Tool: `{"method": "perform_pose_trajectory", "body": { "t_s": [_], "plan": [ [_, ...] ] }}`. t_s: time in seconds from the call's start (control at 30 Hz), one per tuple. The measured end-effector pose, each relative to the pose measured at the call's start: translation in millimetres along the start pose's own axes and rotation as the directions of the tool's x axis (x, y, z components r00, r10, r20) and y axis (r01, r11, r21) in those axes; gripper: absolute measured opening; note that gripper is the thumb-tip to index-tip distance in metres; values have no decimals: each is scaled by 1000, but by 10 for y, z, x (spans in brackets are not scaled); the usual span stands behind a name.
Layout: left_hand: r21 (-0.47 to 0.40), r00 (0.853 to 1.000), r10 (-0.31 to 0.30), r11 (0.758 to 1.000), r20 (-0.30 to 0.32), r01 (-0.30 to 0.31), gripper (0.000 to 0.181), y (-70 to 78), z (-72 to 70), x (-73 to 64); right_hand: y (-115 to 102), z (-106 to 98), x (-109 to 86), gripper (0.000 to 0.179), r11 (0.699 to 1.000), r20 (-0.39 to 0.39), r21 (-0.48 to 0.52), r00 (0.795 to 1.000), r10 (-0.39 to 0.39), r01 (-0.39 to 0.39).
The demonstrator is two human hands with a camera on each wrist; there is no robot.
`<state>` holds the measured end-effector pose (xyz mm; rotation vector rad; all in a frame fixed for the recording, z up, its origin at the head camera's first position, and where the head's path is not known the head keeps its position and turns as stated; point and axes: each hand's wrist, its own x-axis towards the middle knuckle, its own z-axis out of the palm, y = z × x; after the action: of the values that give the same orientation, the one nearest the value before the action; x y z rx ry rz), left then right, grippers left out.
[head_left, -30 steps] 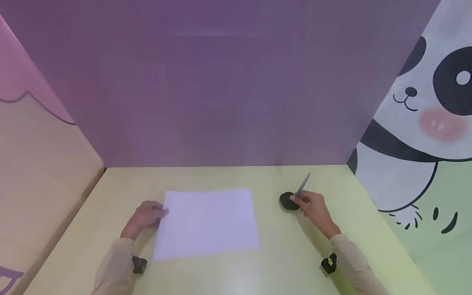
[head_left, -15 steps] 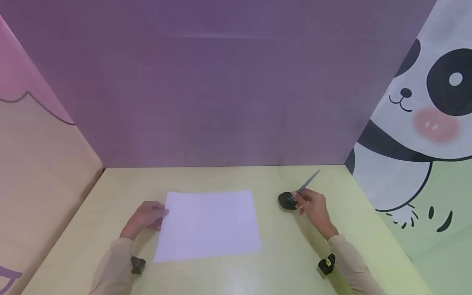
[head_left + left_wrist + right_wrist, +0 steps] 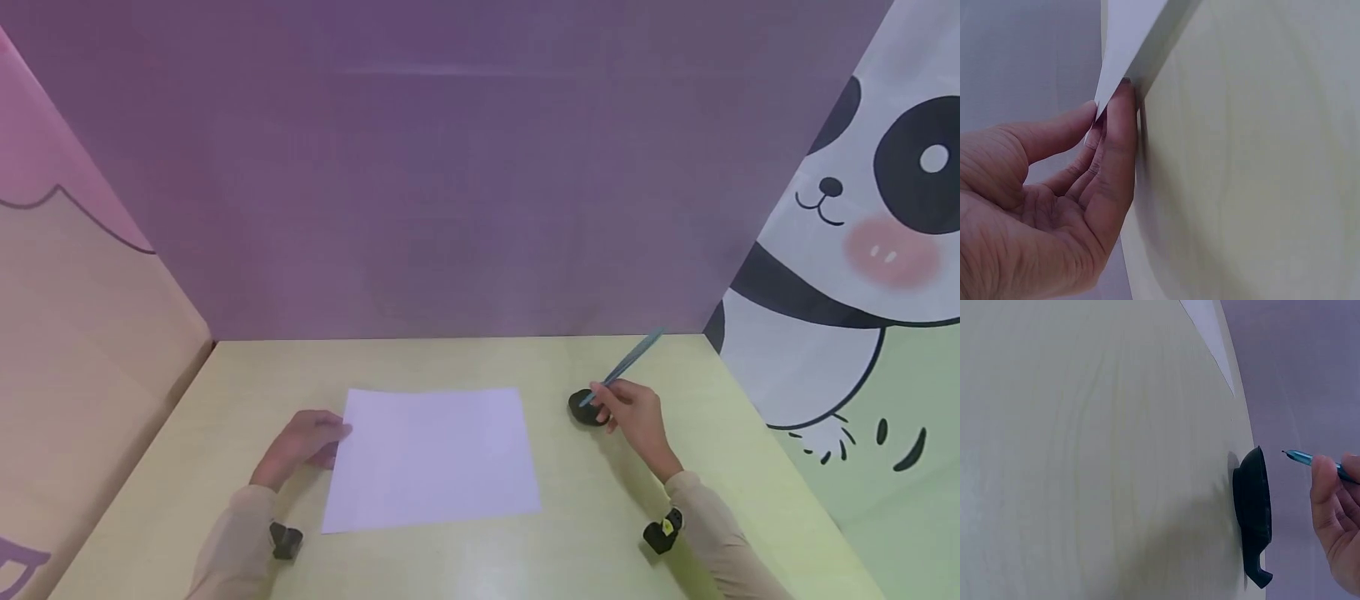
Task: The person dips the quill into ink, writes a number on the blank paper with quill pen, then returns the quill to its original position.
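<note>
In the head view a white sheet of paper (image 3: pixel 433 458) lies on the table. My left hand (image 3: pixel 303 446) pinches its left edge; the left wrist view shows the thumb above the paper and the fingers (image 3: pixel 1119 134) beneath, with the corner lifted. To the right sits a small black dish (image 3: pixel 579 408) with a short bent handle, seen side-on in the right wrist view. Over this dish my right hand (image 3: pixel 636 421) pinches a slim teal pen (image 3: pixel 633 357). The pen slants up to the right. Its fine dark tip hangs above the dish's rim, apart from it.
The pale wooden table (image 3: pixel 435 567) meets a purple wall (image 3: pixel 465 208) at its back edge. A panda is painted on the right wall (image 3: pixel 810 358). Black wrist cameras hang under both sleeves, close above the table.
The pen has tilted further, its upper end swinging right and its tip coming into sight over the dish. My left hand and the paper have shifted slightly right.
</note>
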<state>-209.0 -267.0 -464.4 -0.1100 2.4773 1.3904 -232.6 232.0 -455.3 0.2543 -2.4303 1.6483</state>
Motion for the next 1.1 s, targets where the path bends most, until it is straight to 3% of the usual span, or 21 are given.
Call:
{"method": "perform_pose_trajectory", "body": {
  "t_s": [0.2, 0.37, 0.67, 0.9, 1.1],
  "plan": [
    [-44, 1000, -18, 999, 11, 18, 50, 24, 53, 11, 165, 45, 11, 28, 999, -36, 48, 999, 11, -10],
    [-56, 1000, -19, 998, 24, 20, 46, 7, 100, -6, 252, 88, -20, 29, 997, -41, 65, 999, -26, 29],
    [-72, 998, 28, 997, 51, -25, 46, -42, 100, 26, 191, 113, 1, 28, 994, -47, 93, 998, -49, 54],
    [-66, 1000, -2, 998, 6, 2, 48, 47, 138, 39, 116, 176, 25, 28, 990, -78, 121, 995, -68, 77],
    [-47, 1000, -25, 999, 6, 26, 50, 65, 161, 49, 109, 229, 8, 26, 990, -60, 116, 996, -69, 75]
  ]
}}
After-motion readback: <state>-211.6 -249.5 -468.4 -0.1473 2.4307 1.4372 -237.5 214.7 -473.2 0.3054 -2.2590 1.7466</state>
